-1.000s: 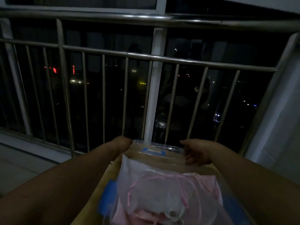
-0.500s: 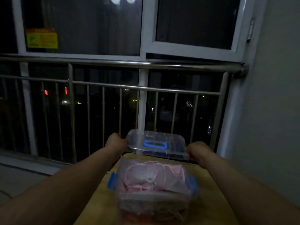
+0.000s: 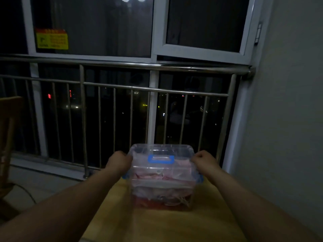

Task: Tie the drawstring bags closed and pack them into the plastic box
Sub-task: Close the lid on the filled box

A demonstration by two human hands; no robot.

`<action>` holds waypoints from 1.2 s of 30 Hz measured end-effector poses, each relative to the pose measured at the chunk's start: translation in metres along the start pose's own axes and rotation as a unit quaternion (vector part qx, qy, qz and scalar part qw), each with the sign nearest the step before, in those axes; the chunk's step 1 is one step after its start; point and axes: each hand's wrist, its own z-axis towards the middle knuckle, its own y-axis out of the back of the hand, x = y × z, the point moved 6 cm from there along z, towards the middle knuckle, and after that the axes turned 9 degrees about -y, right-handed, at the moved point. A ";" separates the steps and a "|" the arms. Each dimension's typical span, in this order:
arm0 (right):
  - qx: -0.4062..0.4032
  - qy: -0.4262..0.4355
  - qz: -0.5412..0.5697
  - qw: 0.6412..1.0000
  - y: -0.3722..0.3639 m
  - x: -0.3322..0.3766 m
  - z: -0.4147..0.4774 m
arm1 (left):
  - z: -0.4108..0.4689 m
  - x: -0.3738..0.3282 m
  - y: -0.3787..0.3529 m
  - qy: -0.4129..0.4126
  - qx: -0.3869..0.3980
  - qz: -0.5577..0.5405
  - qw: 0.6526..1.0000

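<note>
Head cam, faces fwd/down at plastic box on table — railing beyond.

We find the plastic box standing on the table, toward its far edge and about midway between its left and right edges. The drawstring bags lie piled inside the box, up to its top. The lid sits over the box, with its handle in the middle. The left hand grips the lid's left end and the right hand grips its right end. Behind the table's far edge runs the railing, with the window behind and above it. The wall stands just beyond the table's right edge. A chair stands off to the left, well apart from the table.
</note>
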 end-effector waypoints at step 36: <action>0.030 -0.236 0.056 0.970 -0.018 -0.060 0.030 | 0.007 0.045 -0.043 0.157 0.016 -0.216 0.964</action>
